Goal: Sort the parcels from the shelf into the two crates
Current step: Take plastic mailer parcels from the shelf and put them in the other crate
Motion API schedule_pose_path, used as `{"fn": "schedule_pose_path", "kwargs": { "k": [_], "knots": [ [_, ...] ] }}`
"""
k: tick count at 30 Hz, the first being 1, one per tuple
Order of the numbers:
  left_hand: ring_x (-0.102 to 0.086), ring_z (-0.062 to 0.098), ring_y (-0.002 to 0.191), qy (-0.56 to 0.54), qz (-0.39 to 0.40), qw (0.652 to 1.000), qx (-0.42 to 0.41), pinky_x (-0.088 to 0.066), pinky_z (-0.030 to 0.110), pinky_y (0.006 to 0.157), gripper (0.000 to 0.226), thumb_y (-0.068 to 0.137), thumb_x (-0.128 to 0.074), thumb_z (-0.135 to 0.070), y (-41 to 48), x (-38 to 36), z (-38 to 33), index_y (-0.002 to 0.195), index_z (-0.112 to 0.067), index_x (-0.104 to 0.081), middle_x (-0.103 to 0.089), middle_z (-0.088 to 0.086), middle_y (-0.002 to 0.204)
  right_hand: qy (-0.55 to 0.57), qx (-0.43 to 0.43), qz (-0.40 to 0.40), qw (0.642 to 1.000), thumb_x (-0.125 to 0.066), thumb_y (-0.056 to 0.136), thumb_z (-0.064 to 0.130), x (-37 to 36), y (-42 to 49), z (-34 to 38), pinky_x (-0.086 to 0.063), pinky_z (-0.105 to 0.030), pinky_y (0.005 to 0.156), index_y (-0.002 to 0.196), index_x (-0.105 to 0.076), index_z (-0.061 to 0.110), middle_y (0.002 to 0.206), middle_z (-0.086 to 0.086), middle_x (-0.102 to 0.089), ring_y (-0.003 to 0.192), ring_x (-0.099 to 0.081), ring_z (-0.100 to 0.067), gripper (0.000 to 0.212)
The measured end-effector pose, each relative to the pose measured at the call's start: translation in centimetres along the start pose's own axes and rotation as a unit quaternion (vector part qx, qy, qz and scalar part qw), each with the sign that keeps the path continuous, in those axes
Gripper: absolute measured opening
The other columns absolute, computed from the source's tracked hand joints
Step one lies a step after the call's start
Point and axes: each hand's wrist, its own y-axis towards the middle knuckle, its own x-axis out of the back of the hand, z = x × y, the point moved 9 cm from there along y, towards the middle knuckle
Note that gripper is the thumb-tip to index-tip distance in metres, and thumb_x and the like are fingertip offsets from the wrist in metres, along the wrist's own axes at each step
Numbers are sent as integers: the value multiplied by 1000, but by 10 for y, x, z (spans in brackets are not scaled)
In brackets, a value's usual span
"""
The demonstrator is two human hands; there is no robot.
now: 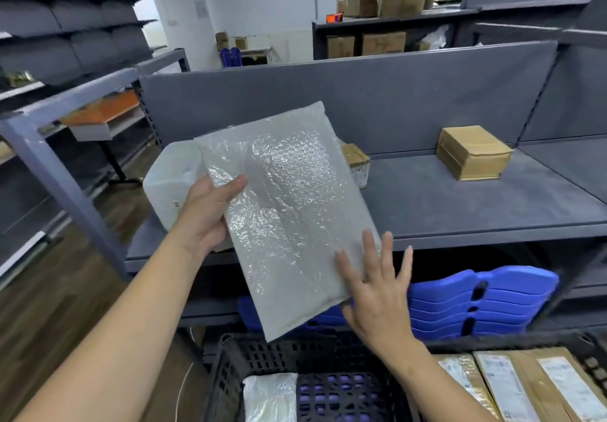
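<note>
Left hand (pixel 207 211) grips the left edge of a grey bubble mailer (pixel 289 211), thumb on its front, holding it tilted in the air before the shelf (pixel 460 205). Right hand (pixel 377 293) is spread wide, its straight fingers touching the mailer's lower right corner. On the shelf sit a white parcel (pixel 167 175), a small box (pixel 358 162) and a brown box (pixel 473 152). Below, a black crate (pixel 262 356) holds one white packet (pixel 269 395); brown labelled parcels (pixel 525 385) lie just to its right.

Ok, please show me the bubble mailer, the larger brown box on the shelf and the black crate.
bubble mailer (pixel 289 211): head view, centre of its front face.
larger brown box (pixel 473 145): head view, its top face.
black crate (pixel 266 356): head view, its perforated far wall.
</note>
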Motion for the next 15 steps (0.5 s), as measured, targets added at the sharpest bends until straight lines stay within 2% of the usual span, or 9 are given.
{"fn": "schedule_pose_path", "kwargs": {
  "k": [2, 4, 6, 8, 10, 11, 12, 14, 15],
  "knots": [
    [-74, 29, 108, -3, 9, 1000, 2, -63, 42, 83, 35, 97, -66, -5, 2, -6, 1, 132, -6, -65, -76, 12, 120, -4, -19, -3, 1000, -85, 54, -3, -3, 7, -1, -4, -72, 120, 161, -28, 29, 167, -17, -25, 156, -17, -46, 125],
    [-75, 27, 106, -4, 20, 1000, 2, -64, 38, 78, 36, 99, -65, -15, 2, -12, -1, 134, -9, -63, -75, 12, 122, 20, -22, -59, 998, -85, 64, -9, 1, 16, -4, -17, -72, 120, 155, -39, 27, 163, -9, -38, 151, -33, -44, 108],
    [-73, 26, 111, -35, 50, 998, 0, -62, 40, 82, 39, 104, -54, -42, 3, -18, -5, 130, -15, -66, -76, 9, 121, 128, -54, -98, 986, -77, 82, -2, 2, 18, -12, -31, -65, 118, 152, -44, 29, 160, 1, -45, 148, -41, -39, 84],
    [-70, 26, 118, -82, 60, 995, -10, -58, 45, 94, 54, 104, -40, -60, 5, -16, -11, 122, -19, -71, -74, 8, 123, 314, -164, -95, 930, -62, 97, 10, -5, 18, -23, -37, -49, 120, 150, -49, 40, 156, 19, -48, 147, -45, -22, 63],
    [-66, 25, 126, -45, 34, 998, -38, -53, 47, 102, 47, 105, -44, -56, 11, -8, -16, 122, -22, -72, -72, 3, 128, 484, -337, -81, 803, -66, 99, 11, -17, 13, -30, -48, -35, 111, 130, -69, 34, 129, 25, -69, 130, -61, -4, 38],
    [-64, 20, 127, 5, 15, 998, -54, -52, 45, 104, 37, 105, -51, -49, 14, -3, -17, 122, -25, -73, -71, -2, 129, 548, -424, -84, 716, -70, 97, 9, -25, 7, -32, -55, -33, 103, 115, -74, 27, 112, 22, -76, 119, -68, -4, 25],
    [-64, 12, 125, 58, -4, 996, -70, -51, 42, 104, 28, 104, -57, -41, 16, 3, -19, 123, -28, -73, -70, -7, 128, 625, -486, -70, 606, -71, 96, 9, -36, 2, -29, -57, -33, 98, 111, -73, 22, 107, 15, -79, 116, -70, -11, 20],
    [-61, -5, 112, 160, -31, 980, -111, -49, 27, 98, 27, 101, -66, -29, 19, 9, -25, 128, -28, -70, -66, -13, 127, 776, -512, 19, 369, -65, 98, 16, -59, -5, -2, -55, -50, 103, 133, -64, 12, 129, -8, -73, 122, -68, -29, 35],
    [-60, -9, 107, 206, -36, 969, -135, -47, 18, 91, 30, 101, -67, -25, 20, 10, -31, 130, -28, -68, -64, -12, 128, 808, -509, 78, 288, -65, 96, 22, -62, -11, 11, -48, -62, 107, 142, -58, 10, 137, -16, -67, 120, -67, -35, 47]
  ]
}}
